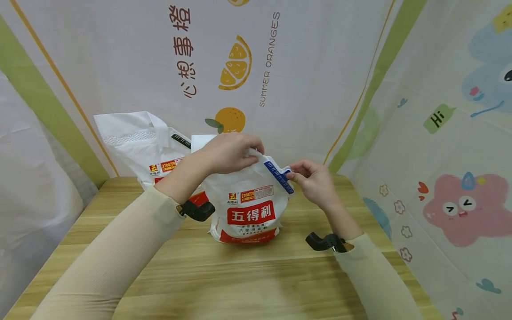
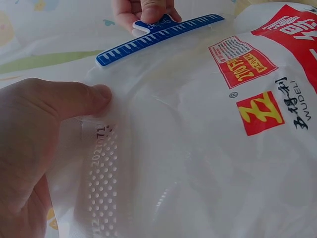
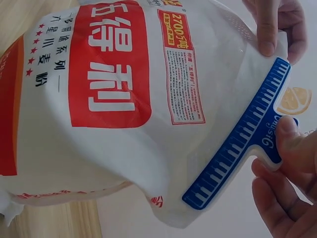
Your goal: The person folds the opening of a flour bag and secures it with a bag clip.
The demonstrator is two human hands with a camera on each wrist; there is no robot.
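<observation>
A white flour bag (image 1: 248,191) with red labels stands upright on the wooden table. My left hand (image 1: 236,152) pinches its top edge, with the thumb on the near side in the left wrist view (image 2: 44,119). Along the top right corner of the bag lies a blue bag clip (image 1: 278,177) printed with piano keys. My right hand (image 1: 314,180) pinches the tab of that clip between thumb and fingers, as the right wrist view shows (image 3: 290,163). The clip's long bar (image 3: 237,134) lies across the bag's plastic edge.
Behind on the left, a second white flour bag (image 1: 140,138) leans with a dark green clip (image 1: 181,141) on it. A printed cloth (image 1: 320,66) hangs behind the table (image 1: 240,284), and another patterned cloth (image 1: 448,178) stands on the right.
</observation>
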